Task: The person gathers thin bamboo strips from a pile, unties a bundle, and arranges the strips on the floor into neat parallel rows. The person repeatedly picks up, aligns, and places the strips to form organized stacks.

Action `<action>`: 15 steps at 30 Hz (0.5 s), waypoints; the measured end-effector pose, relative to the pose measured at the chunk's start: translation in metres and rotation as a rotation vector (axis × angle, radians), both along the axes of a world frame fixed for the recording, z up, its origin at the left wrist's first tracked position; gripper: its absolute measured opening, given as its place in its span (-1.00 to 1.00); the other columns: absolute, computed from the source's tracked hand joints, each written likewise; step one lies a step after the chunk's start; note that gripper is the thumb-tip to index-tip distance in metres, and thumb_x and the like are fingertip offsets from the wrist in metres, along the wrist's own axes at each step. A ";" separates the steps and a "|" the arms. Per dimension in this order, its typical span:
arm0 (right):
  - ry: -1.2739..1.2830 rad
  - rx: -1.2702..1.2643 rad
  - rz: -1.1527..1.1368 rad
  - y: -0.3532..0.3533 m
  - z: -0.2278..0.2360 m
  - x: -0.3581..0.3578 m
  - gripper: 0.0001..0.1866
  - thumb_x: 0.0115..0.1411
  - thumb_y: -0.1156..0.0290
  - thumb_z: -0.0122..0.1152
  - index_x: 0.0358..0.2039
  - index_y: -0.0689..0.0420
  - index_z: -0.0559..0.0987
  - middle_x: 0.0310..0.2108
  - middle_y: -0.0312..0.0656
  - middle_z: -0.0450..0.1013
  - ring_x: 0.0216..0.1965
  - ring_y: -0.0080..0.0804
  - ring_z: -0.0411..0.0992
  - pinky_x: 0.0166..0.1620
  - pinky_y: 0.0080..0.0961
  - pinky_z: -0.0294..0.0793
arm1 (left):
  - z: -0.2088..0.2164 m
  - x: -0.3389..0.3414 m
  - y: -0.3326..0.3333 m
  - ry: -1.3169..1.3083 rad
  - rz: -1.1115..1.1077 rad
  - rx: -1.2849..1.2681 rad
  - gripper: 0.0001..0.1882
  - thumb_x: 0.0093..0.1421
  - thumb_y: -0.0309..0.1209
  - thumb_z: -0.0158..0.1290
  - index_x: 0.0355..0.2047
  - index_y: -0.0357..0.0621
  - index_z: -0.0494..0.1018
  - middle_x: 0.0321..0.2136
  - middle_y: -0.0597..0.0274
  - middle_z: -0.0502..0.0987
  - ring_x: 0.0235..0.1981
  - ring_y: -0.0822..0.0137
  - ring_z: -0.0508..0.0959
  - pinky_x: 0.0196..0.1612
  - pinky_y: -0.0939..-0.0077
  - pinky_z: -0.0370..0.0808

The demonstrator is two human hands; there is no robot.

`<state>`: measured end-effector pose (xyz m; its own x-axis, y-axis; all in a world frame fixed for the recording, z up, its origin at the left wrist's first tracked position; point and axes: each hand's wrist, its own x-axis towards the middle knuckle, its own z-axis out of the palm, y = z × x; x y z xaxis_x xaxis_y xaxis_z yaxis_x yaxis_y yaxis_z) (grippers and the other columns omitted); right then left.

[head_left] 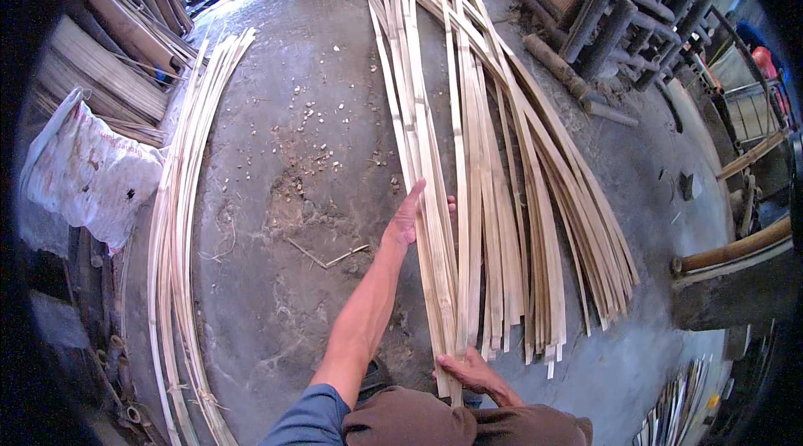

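A bundle of long, pale bamboo strips (428, 255) runs away from my body, its far part reaching toward the top of the view. My left hand (407, 216) is wrapped round the bundle partway along, with fingertips showing on its right side. Close to my lap, my right hand (472, 371) grips the near end of the same bundle; some of its fingers are hidden beneath. Just right of the held bundle, a fanned pile of more bamboo strips (548, 187) lies on the floor, its strips crossing at the far end.
A separate bundle of bamboo strips (180, 220) lies along the left, beside a white sack (88, 170). Wood chips (322, 128) litter the concrete floor (276, 295), near a bent stick (326, 264). Dark bamboo frames (631, 15) and a bamboo pole (556, 66) occupy the far right.
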<state>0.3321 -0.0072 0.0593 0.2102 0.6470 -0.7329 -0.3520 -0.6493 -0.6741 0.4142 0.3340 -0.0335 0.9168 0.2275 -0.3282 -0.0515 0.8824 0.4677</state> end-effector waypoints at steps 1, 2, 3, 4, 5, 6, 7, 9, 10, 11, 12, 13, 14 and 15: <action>-0.149 -0.029 0.030 0.001 0.012 0.000 -0.44 0.25 0.22 0.23 0.09 0.32 0.29 -0.18 -0.04 0.47 -0.14 -0.29 0.49 -0.09 -0.37 0.52 | 0.011 0.001 -0.004 0.044 0.012 0.053 -0.04 0.05 0.32 0.07 0.03 -0.46 0.34 -0.09 -0.21 0.50 -0.16 0.08 0.60 -0.06 0.25 0.60; -0.299 -0.059 0.060 0.002 0.019 0.001 -0.40 0.24 0.22 0.24 0.13 0.33 0.27 -0.14 -0.02 0.46 -0.10 -0.27 0.47 -0.05 -0.37 0.49 | 0.022 0.003 -0.007 0.088 0.026 0.105 -0.02 0.03 0.33 0.08 0.06 -0.45 0.32 -0.07 -0.23 0.49 -0.13 0.07 0.59 -0.05 0.24 0.60; -0.315 -0.028 0.064 -0.002 0.013 0.001 -0.37 0.23 0.21 0.25 0.15 0.32 0.25 -0.10 -0.02 0.45 -0.08 -0.28 0.45 -0.02 -0.38 0.46 | 0.034 0.002 -0.011 0.030 0.050 0.075 0.03 0.02 0.37 0.04 0.08 -0.45 0.30 -0.06 -0.21 0.48 -0.10 0.06 0.57 -0.04 0.20 0.59; -0.333 -0.008 0.071 -0.009 0.001 0.001 -0.34 0.23 0.20 0.26 0.18 0.32 0.24 -0.07 -0.02 0.43 -0.05 -0.28 0.42 0.01 -0.38 0.43 | 0.041 0.002 -0.015 -0.029 0.074 0.033 0.07 0.01 0.41 0.01 0.10 -0.46 0.27 -0.05 -0.20 0.47 -0.06 0.05 0.55 -0.03 0.15 0.58; -0.351 0.012 0.077 -0.015 -0.009 0.001 -0.31 0.22 0.19 0.27 0.20 0.31 0.22 -0.03 -0.02 0.42 -0.02 -0.28 0.40 0.04 -0.39 0.40 | 0.048 0.001 -0.019 -0.088 0.098 -0.008 0.11 0.00 0.45 -0.02 0.13 -0.46 0.25 -0.04 -0.18 0.47 -0.02 0.04 0.53 -0.03 0.11 0.57; -0.362 0.084 0.066 -0.021 -0.016 0.001 -0.31 0.22 0.18 0.27 0.20 0.30 0.22 -0.02 -0.04 0.42 -0.02 -0.29 0.39 0.04 -0.38 0.41 | 0.049 -0.001 -0.022 -0.146 0.107 -0.017 0.12 0.00 0.46 -0.05 0.18 -0.41 0.20 0.01 -0.21 0.42 0.03 -0.03 0.48 0.00 0.04 0.54; -0.374 0.157 0.054 -0.027 -0.022 0.001 -0.31 0.22 0.17 0.27 0.21 0.28 0.23 -0.02 -0.05 0.41 -0.02 -0.31 0.39 0.04 -0.38 0.41 | 0.050 -0.007 -0.027 -0.204 0.116 -0.026 0.13 0.01 0.47 -0.08 0.22 -0.36 0.14 0.06 -0.24 0.37 0.08 -0.09 0.43 0.03 -0.03 0.51; -0.371 0.213 0.052 -0.034 -0.026 -0.001 -0.31 0.22 0.16 0.27 0.21 0.25 0.23 -0.01 -0.08 0.41 -0.02 -0.33 0.38 0.05 -0.38 0.40 | 0.067 -0.019 -0.045 -0.255 0.165 0.032 0.14 0.02 0.52 -0.20 0.34 -0.16 -0.01 0.18 -0.31 0.24 0.18 -0.29 0.30 0.10 -0.26 0.38; -0.357 0.197 0.062 -0.036 -0.026 -0.001 -0.32 0.22 0.16 0.27 0.22 0.24 0.23 0.00 -0.08 0.41 -0.02 -0.34 0.38 0.05 -0.38 0.40 | 0.063 -0.020 -0.046 -0.263 0.145 -0.014 0.15 0.02 0.52 -0.20 0.34 -0.17 -0.03 0.20 -0.32 0.20 0.18 -0.30 0.29 0.12 -0.27 0.35; -0.343 0.181 0.071 -0.037 -0.024 0.000 -0.32 0.22 0.16 0.26 0.23 0.22 0.23 0.01 -0.09 0.41 -0.02 -0.35 0.38 0.06 -0.39 0.39 | 0.056 -0.019 -0.045 -0.272 0.125 -0.058 0.16 0.03 0.52 -0.21 0.35 -0.17 -0.05 0.22 -0.34 0.17 0.19 -0.32 0.27 0.13 -0.28 0.33; -0.313 0.170 0.078 -0.034 -0.016 -0.002 -0.31 0.22 0.16 0.27 0.23 0.22 0.23 0.00 -0.10 0.41 -0.02 -0.36 0.38 0.06 -0.39 0.39 | 0.049 -0.024 -0.041 -0.272 0.115 -0.101 0.16 0.03 0.52 -0.21 0.35 -0.18 -0.07 0.24 -0.35 0.13 0.20 -0.33 0.26 0.15 -0.29 0.31; -0.280 0.158 0.081 -0.029 -0.005 -0.001 -0.31 0.22 0.16 0.27 0.23 0.22 0.23 0.00 -0.10 0.42 -0.02 -0.36 0.38 0.07 -0.39 0.39 | 0.051 -0.024 -0.039 -0.332 0.086 -0.147 0.18 0.02 0.54 -0.23 0.36 -0.17 -0.08 0.25 -0.39 0.11 0.20 -0.32 0.26 0.18 -0.21 0.30; -0.247 0.147 0.087 -0.025 0.006 -0.002 -0.30 0.22 0.16 0.27 0.24 0.22 0.23 -0.01 -0.11 0.42 -0.02 -0.36 0.38 0.07 -0.39 0.39 | 0.053 -0.026 -0.037 -0.318 0.097 -0.113 0.18 0.02 0.53 -0.24 0.36 -0.18 -0.08 0.24 -0.40 0.12 0.19 -0.32 0.27 0.18 -0.18 0.32; -0.257 0.144 0.087 -0.023 0.014 -0.002 -0.30 0.22 0.16 0.27 0.24 0.22 0.22 -0.01 -0.11 0.43 -0.02 -0.37 0.38 0.07 -0.39 0.39 | 0.064 -0.026 -0.041 -0.307 0.101 -0.089 0.18 0.02 0.53 -0.24 0.35 -0.19 -0.07 0.23 -0.40 0.14 0.18 -0.31 0.28 0.17 -0.14 0.34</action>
<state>0.3304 -0.0304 0.0729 0.3164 0.7639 -0.5624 -0.1049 -0.5610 -0.8211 0.3885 0.2930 0.0310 0.9503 0.3050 -0.0631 -0.2672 0.9025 0.3378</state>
